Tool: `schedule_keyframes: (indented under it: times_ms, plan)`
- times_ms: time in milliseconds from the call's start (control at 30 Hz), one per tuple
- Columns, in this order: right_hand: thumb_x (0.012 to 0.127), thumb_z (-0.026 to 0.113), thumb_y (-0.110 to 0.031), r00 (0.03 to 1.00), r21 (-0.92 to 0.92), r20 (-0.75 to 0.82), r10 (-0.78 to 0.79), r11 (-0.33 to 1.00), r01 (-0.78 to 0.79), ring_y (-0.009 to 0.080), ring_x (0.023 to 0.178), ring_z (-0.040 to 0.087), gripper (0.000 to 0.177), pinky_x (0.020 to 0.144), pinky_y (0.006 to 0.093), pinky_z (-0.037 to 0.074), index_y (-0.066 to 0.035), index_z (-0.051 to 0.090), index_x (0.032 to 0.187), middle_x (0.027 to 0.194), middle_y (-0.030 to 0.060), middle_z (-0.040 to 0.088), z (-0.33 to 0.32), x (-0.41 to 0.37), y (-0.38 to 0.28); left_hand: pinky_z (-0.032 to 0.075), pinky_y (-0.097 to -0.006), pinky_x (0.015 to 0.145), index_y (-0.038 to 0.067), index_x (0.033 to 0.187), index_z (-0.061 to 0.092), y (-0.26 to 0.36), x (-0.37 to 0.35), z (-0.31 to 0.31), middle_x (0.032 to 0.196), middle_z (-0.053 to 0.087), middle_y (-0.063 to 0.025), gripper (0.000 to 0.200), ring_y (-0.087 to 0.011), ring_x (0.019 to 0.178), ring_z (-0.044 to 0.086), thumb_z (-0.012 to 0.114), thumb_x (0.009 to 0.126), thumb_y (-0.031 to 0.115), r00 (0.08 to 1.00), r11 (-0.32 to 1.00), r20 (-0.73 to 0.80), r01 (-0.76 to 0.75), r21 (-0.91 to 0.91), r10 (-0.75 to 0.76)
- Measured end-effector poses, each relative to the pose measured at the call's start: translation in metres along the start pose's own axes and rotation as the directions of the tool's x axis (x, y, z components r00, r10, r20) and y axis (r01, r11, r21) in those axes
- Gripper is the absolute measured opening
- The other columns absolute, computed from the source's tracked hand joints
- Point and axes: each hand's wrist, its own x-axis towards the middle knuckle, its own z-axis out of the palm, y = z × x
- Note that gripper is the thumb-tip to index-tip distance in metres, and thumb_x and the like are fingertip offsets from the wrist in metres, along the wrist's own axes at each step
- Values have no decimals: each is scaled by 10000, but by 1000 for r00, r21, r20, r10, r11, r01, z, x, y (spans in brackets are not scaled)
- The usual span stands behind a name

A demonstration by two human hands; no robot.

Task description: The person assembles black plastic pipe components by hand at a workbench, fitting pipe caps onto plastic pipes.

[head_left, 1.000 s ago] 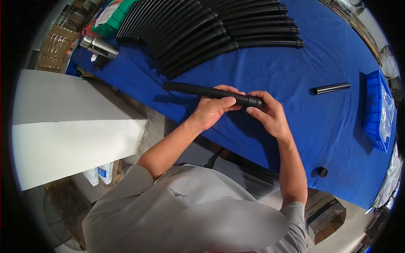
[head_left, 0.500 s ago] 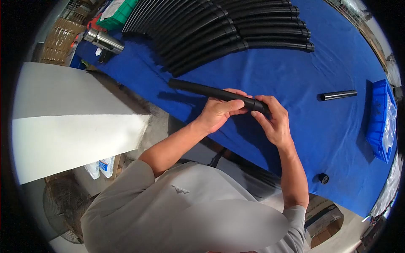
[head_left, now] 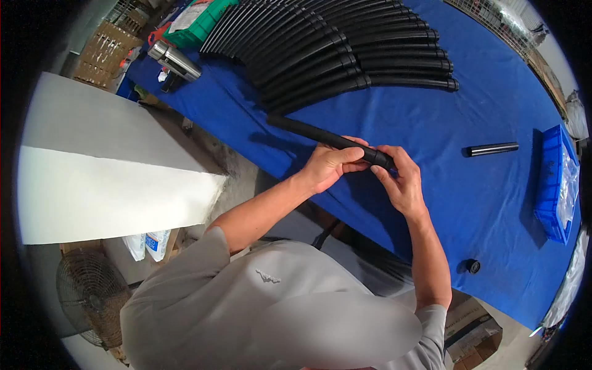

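Observation:
A black tube (head_left: 308, 131) slants over the blue cloth, its far end up and to the left. My left hand (head_left: 333, 165) is closed round it near its lower end, thumb on top. Right beside it, my right hand (head_left: 399, 174) grips the collared end piece of the same tube between thumb and fingers. The very tip of that end is hidden by my right fingers. Past the tube's far end lies a fanned row of similar black tubes (head_left: 308, 58). A short black pipe (head_left: 492, 149) and a small black cap (head_left: 473, 266) lie to the right.
Blue cloth (head_left: 425, 123) covers the table. At its right edge stands a blue bin (head_left: 553, 185) with clear plastic bags. A steel flask (head_left: 174, 60) and a green crate (head_left: 200, 23) are at the upper left. A white block-like surface (head_left: 117, 185) borders the left.
The view has shifted slightly, so the surroundings sit a little differently. Both hands keep their hold on the tube, with little visible change in grip.

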Motion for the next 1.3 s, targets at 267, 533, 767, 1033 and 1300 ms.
schedule_keyframes:
  times_ms: [267, 533, 767, 1033, 1300]
  plan:
    - [856, 807, -140, 997, 111, 9, 79, 991, -80, 230, 895, 688, 355, 789, 336, 531, -4, 684, 1160, 981, 119, 701, 0, -2, 8, 590, -403, 992, 15, 1251, 661, -4, 1, 5, 1235, 687, -163, 379, -267, 1125, 693, 759, 943, 213, 999, 989, 40, -13, 148, 7]
    - [824, 848, -156, 965, 188, 45, 259, 946, -263, 169, 782, 627, 376, 706, 313, 494, -5, 680, 1124, 877, 81, 656, -10, -1, 5, 572, -443, 1056, 36, 1405, 523, 21, -11, -37, 1433, 555, -272, 452, -331, 1219, 655, 665, 1004, 188, 988, 985, 143, -41, -169, 65]
    - [842, 834, -169, 995, 30, -15, 100, 995, -100, 251, 788, 661, 363, 728, 358, 515, 4, 679, 1121, 901, 132, 664, -7, -2, 7, 590, -435, 1030, 37, 1347, 562, 13, -11, -41, 1412, 578, -267, 378, -318, 1219, 658, 648, 1016, 198, 990, 984, 120, -46, -174, 68]
    - [858, 810, -145, 995, -1, 0, 104, 995, -104, 315, 816, 669, 328, 716, 385, 525, -3, 671, 1121, 921, 152, 656, -9, -2, 6, 578, -436, 1046, 56, 1328, 579, 13, -11, -41, 1420, 582, -241, 367, -313, 1250, 640, 670, 1003, 199, 993, 987, 111, -23, -158, 41]
    - [849, 826, -117, 1000, 7, -23, -9, 1000, 9, 263, 860, 686, 385, 737, 373, 538, 4, 634, 1161, 938, 144, 671, -6, -1, 12, 561, -456, 1077, 56, 1274, 612, 16, -5, -45, 1426, 583, -218, 296, -359, 1360, 545, 666, 984, 76, 984, 956, 174, 28, -291, 24]
